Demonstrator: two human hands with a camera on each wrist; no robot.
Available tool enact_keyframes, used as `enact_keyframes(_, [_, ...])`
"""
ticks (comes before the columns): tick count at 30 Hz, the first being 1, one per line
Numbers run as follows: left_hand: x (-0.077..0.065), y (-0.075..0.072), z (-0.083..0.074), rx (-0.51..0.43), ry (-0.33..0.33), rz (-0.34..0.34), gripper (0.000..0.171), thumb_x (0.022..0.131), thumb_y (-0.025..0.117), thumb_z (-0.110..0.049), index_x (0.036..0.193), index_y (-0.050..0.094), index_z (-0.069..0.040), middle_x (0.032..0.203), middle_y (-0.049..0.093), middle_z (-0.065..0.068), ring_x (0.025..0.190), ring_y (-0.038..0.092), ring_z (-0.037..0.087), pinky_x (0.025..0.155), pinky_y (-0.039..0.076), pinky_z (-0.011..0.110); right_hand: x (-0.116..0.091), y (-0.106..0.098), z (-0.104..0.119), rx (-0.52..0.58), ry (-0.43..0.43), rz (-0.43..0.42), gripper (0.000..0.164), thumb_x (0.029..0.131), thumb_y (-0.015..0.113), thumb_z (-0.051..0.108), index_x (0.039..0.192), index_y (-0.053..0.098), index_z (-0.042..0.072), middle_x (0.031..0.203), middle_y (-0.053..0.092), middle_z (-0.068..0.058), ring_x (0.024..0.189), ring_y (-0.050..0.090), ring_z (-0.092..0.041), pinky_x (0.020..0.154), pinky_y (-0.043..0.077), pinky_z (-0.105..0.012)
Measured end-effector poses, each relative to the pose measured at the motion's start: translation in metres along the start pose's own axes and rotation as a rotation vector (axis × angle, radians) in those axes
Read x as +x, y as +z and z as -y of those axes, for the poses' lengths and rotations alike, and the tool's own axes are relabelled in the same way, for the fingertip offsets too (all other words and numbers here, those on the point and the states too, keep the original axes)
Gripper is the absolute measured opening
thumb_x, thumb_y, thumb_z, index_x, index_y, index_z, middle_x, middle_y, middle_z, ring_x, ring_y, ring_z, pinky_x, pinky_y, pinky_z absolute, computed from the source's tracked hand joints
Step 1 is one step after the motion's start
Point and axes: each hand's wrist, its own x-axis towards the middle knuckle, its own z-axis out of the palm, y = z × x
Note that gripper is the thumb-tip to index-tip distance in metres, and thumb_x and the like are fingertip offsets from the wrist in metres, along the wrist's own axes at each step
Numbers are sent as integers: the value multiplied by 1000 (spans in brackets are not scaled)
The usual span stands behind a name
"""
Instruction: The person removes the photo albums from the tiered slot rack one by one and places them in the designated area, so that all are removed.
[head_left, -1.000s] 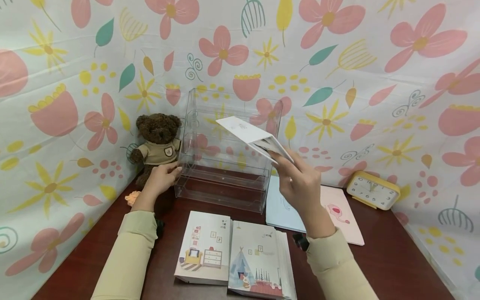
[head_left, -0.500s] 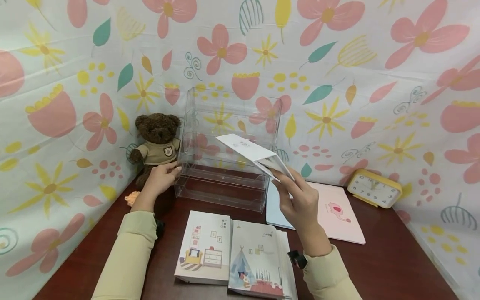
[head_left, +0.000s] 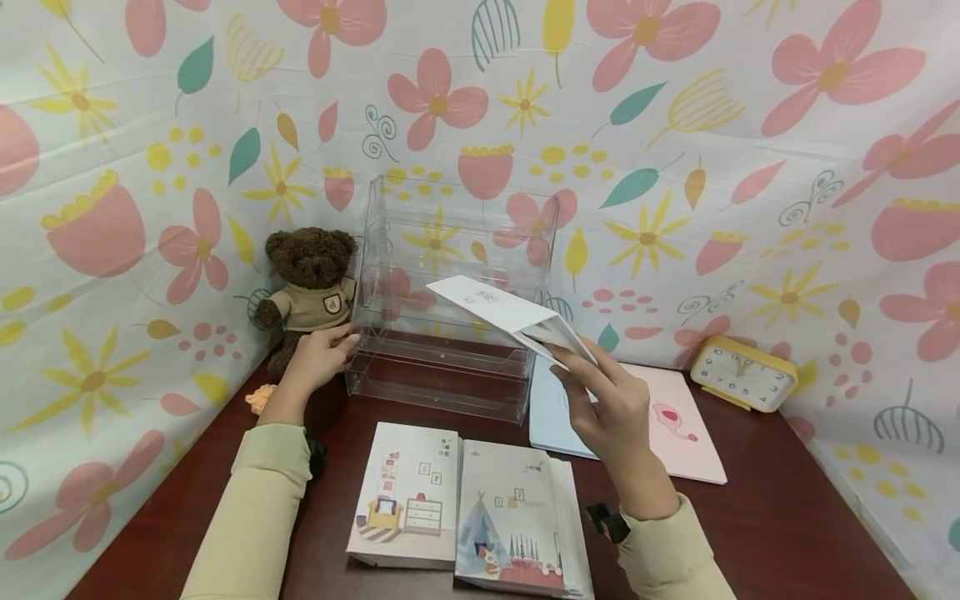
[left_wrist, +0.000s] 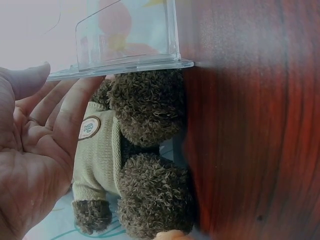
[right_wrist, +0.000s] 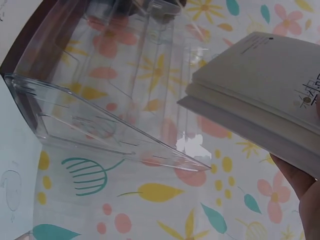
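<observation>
A clear plastic tiered rack [head_left: 438,354] stands at the back of the dark table. My left hand [head_left: 318,362] holds its left side wall; in the left wrist view the thumb lies on one side of the clear edge [left_wrist: 125,68] and the fingers on the other. In front of the rack's upper tiers, my right hand [head_left: 615,408] grips a white notebook [head_left: 491,304] in the air by its near right end. The notebook is tilted and its covers gape slightly. In the right wrist view the notebook [right_wrist: 255,75] is apart from the rack [right_wrist: 100,120].
Two stacks of illustrated notebooks, the left [head_left: 405,492] and the right [head_left: 510,517], lie in front. A blue booklet [head_left: 551,417] and a pink one [head_left: 675,425] lie right of the rack. A yellow clock [head_left: 742,373] stands farther right; a teddy bear [head_left: 311,275] sits left.
My right hand has lowered the notebook and tilted it flatter in front of the rack. The left hand stays on the rack's side, and the head view has shifted slightly.
</observation>
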Motion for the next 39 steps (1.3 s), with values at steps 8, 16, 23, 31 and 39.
enact_keyframes(8, [0,0,2,8,-10,8,63,107,48,-45,159,33,-14,150,47,22,121,60,36,92,57,47,0,-18,2,41,48,10,26,100,67,23,100,79,0,103,74,-18,62,55,-17,49,38,-23])
enact_keyframes(16, [-2,0,6,-8,-8,1,61,107,48,-44,158,35,-14,146,51,21,123,60,36,91,58,44,-6,-38,-2,62,95,19,31,99,69,29,97,79,0,102,74,-20,86,70,-16,78,53,-15])
enact_keyframes(23, [-2,2,4,1,2,4,63,106,48,-45,158,35,-13,144,53,22,118,63,36,91,58,45,-14,-61,-6,180,146,25,36,96,72,28,93,77,-7,102,73,-24,106,67,-11,88,51,-14])
enact_keyframes(31, [0,4,2,-4,6,8,62,106,48,-45,158,35,-13,145,52,23,119,62,36,90,58,45,-28,-95,-22,164,120,96,34,95,73,27,96,78,-6,104,73,-24,105,69,-9,86,51,-11])
enact_keyframes(39, [0,1,1,-13,3,0,62,106,48,-46,158,35,-16,146,52,21,119,62,36,89,58,45,-48,-126,-61,205,221,193,26,90,80,17,95,77,-8,98,76,-15,100,68,-2,75,53,-8])
